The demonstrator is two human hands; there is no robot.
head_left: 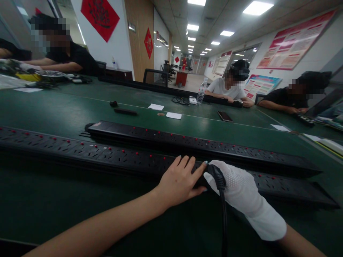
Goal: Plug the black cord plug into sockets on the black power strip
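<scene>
A long black power strip [88, 151] with red indicator lights lies across the table in front of me. My left hand [178, 180] is bare and grips this strip: the fingers lie over its top and the thumb sits at the near side. Just to the right, my right hand [235, 184], in a white dotted glove, is closed around a black power plug [217, 175]. The plug is against the strip's socket face; whether its pins are inside is hidden. From it a thick black cable [224, 221] hangs toward me. Behind lies a second black power strip [187, 140], roughly parallel.
The green table [66, 107] carries a thin black bar [125, 111], white paper slips [173, 115], a phone [224, 116], a water bottle [202, 92] and a coiled cable [180, 101]. Several people sit around the far sides, one [232, 85] in a white shirt.
</scene>
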